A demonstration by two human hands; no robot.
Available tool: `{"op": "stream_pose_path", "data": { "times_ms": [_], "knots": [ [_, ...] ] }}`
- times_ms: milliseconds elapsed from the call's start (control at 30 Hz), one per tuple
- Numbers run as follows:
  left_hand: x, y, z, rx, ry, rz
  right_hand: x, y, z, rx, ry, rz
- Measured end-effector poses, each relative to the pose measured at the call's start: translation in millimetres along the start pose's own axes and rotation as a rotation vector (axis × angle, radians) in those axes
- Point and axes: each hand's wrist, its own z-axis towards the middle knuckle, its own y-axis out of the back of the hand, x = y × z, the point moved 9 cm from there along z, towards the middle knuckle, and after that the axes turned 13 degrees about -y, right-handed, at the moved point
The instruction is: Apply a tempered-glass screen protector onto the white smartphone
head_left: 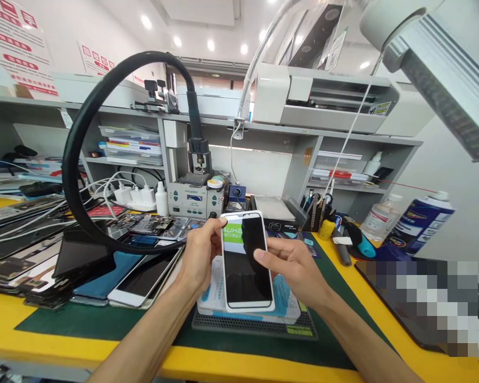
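Head view: a white-framed phone screen (pixel 245 263) with dark glass and a green label strip near its top is held upright above a grey mat (pixel 255 324). Left hand (pixel 201 255) pinches its left edge; right hand (pixel 293 266) presses a black cloth (pixel 253 239) against the glass.

Single head-worn view, looks forward and down across yellow workbench (pixel 32 330). Close range: soldering station (pixel 195 198) sits mid-frame, just beyond arm's reach. Shelf unit (pixel 303 135) rises behind station, lamp head (pixel 443 69) overhangs right of it (wide lens bends edges). No second view.
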Motion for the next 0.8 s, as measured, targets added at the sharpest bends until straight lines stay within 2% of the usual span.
{"op": "stream_pose_path", "data": {
  "times_ms": [133, 333, 567, 800],
  "knots": [
    [-4.2, 0.7, 0.6, -0.009, -0.019, 0.026, 1.0, 3.3, -0.3, -0.035, 0.036, -0.067],
    [-6.5, 1.3, 1.4, -0.013, -0.021, 0.075, -2.4, 1.1, -1.4, -0.010, -0.014, -0.064],
    [-5.7, -0.6, 1.0, 0.053, 0.005, 0.124, -2.1, 0.6, -2.7, 0.000, -0.001, -0.087],
    [-9.3, -1.5, 5.3, 0.177, -0.010, 0.142, -0.7, -0.2, -2.5, 0.048, 0.020, -0.099]
  ]
}}
